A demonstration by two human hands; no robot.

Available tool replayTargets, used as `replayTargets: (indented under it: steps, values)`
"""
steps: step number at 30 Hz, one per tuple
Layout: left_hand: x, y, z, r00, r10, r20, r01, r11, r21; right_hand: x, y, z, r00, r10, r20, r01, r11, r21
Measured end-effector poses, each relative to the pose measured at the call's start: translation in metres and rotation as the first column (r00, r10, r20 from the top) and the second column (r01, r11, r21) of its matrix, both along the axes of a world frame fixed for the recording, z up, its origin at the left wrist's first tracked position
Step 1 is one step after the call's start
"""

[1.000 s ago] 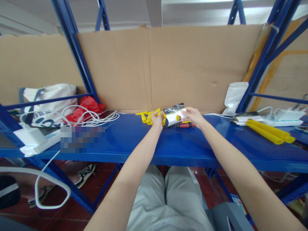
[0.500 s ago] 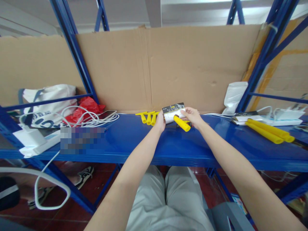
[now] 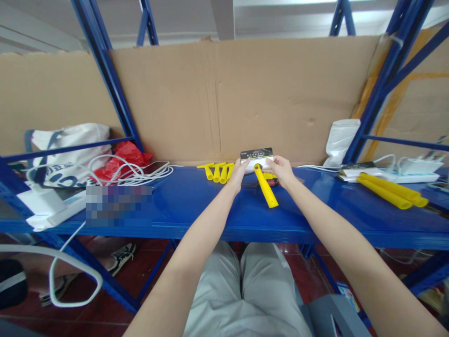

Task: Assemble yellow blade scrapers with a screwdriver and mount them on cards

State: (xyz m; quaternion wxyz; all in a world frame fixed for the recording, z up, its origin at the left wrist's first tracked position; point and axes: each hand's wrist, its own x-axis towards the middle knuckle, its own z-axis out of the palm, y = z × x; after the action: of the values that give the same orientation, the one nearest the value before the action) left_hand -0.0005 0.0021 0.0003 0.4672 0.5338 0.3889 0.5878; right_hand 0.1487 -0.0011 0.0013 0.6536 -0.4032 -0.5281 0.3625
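Observation:
My left hand (image 3: 239, 175) grips the left side of a black-and-white printed card (image 3: 257, 153), with the thumb on its face. At the card's right edge my right hand (image 3: 281, 169) pinches it, fingers closed. A yellow tubular handle (image 3: 267, 188) slants down from the card's lower middle toward me; how it joins the card cannot be made out. Behind it on the blue table lies a screwdriver with a red-and-black handle (image 3: 274, 182), partly hidden. Left of my left hand stand several yellow T-shaped pieces (image 3: 216, 172) in a row, the rightmost partly covered by the hand.
More yellow handles (image 3: 389, 189) lie on the right, near a stack of cards (image 3: 358, 171) and a white power strip (image 3: 410, 176). Coiled white cables (image 3: 150, 172), a red plastic bag (image 3: 131, 157) and a cloth bag (image 3: 70, 152) sit left. A cardboard panel (image 3: 273, 93) closes the back.
The yellow handle has swung from pointing at me to slanting downward, so more of its length shows. The card and both hands have shifted slightly right, and the card sits more level.

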Motion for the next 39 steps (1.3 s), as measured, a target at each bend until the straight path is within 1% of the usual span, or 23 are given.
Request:
replayTargets:
  steps: [3,5,8,11,16,20,23,25,28,31,34,37,39]
  values:
    - [0.001,-0.006,0.0,0.999,-0.03,-0.024,0.03,1.0,-0.001,0.0,0.001,0.0,1.0,-0.014,-0.027,0.014,1.0,-0.004]
    - [0.003,-0.007,-0.001,0.999,-0.039,-0.018,0.039,0.999,0.021,0.0,0.002,0.001,0.999,-0.015,-0.044,0.014,1.0,-0.015]
    - [0.005,-0.004,-0.003,0.999,-0.021,0.045,0.02,0.999,0.028,0.001,0.002,0.001,0.997,-0.004,-0.077,0.001,0.999,-0.042]
    - [0.005,0.002,-0.004,0.992,0.009,0.127,-0.008,1.0,-0.011,0.0,0.001,0.001,0.996,-0.005,-0.083,0.0,0.998,-0.064]
    - [0.004,0.011,-0.006,0.978,0.051,0.2,-0.044,0.998,-0.038,-0.001,0.001,-0.001,0.999,-0.04,0.035,0.042,0.998,-0.05]
    - [0.003,0.015,-0.008,0.966,0.134,0.222,-0.13,0.991,-0.034,0.0,0.002,-0.003,0.97,-0.172,0.174,0.176,0.984,-0.007]
    - [0.002,0.014,-0.006,0.956,0.188,0.226,-0.175,0.982,-0.075,0.001,0.002,-0.004,0.94,-0.215,0.266,0.217,0.976,0.025]
    - [0.001,0.011,-0.004,0.946,0.181,0.27,-0.156,0.981,-0.114,0.002,0.002,-0.005,0.932,-0.214,0.294,0.215,0.976,0.027]
    - [0.002,0.005,0.001,0.926,0.125,0.357,-0.077,0.986,-0.145,0.002,0.003,-0.005,0.936,-0.211,0.283,0.216,0.976,0.013]
    - [0.002,0.0,0.005,0.917,0.093,0.388,-0.027,0.985,-0.172,0.003,0.004,-0.005,0.941,-0.207,0.267,0.213,0.977,0.005]
    - [0.002,-0.003,0.006,0.915,0.123,0.383,-0.046,0.978,-0.204,0.004,0.006,-0.006,0.941,-0.203,0.272,0.202,0.979,0.032]
    - [0.002,-0.004,0.006,0.92,0.134,0.368,-0.062,0.977,-0.203,0.005,0.01,-0.009,0.933,-0.185,0.31,0.169,0.983,0.077]
    - [0.001,-0.004,0.006,0.926,0.136,0.353,-0.066,0.977,-0.203,0.006,0.012,-0.011,0.893,-0.227,0.39,0.179,0.972,0.156]
